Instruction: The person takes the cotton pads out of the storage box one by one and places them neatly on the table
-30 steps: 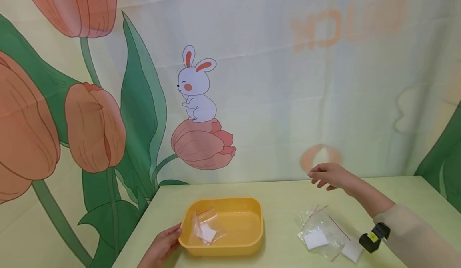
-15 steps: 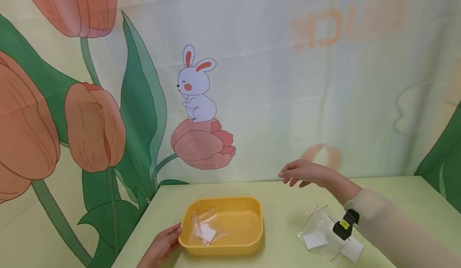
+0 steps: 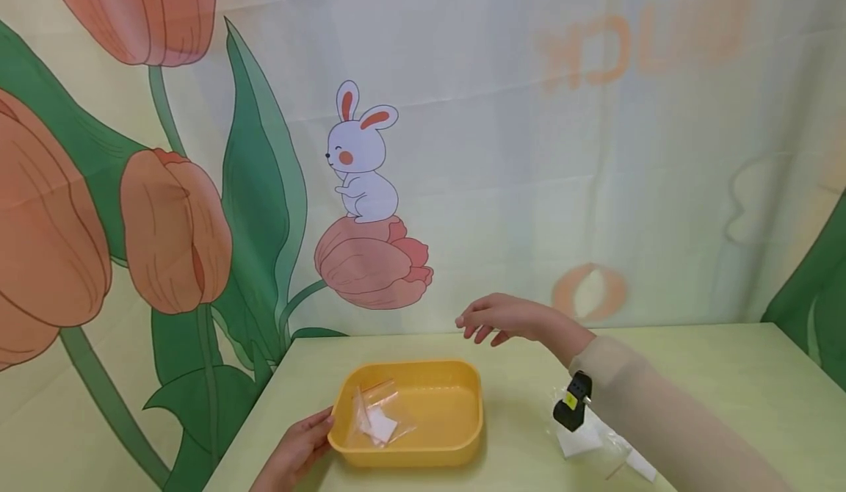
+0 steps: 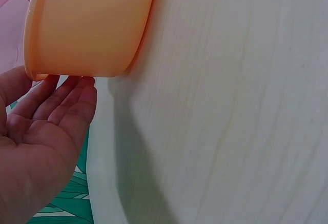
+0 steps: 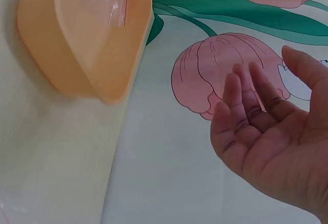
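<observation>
A yellow plastic bin [image 3: 449, 457] with rounded corners stands on the table. Inside it, at the left end, lies a clear zip bag with a red-lined top and white square pieces [image 3: 380, 426]. My left hand [image 3: 297, 448] grips the bin's left end; in the left wrist view its thumb is by the rim and its fingers [image 4: 72, 98] meet the outer wall. My right hand [image 3: 505, 317] hangs in the air behind and right of the bin, holding nothing. Its fingers are loosely bent in the right wrist view, palm [image 5: 277, 147] visible.
Other clear bags with white pieces [image 3: 579, 442] lie on the table [image 3: 740, 396] right of the bin, partly hidden by my right sleeve [image 3: 661, 404] and its wrist device. A printed cloth [image 3: 489, 147] hangs behind the table.
My right hand has swept left, from above the bags on the right to near the bin's back right corner. The left hand and bin have stayed in place.
</observation>
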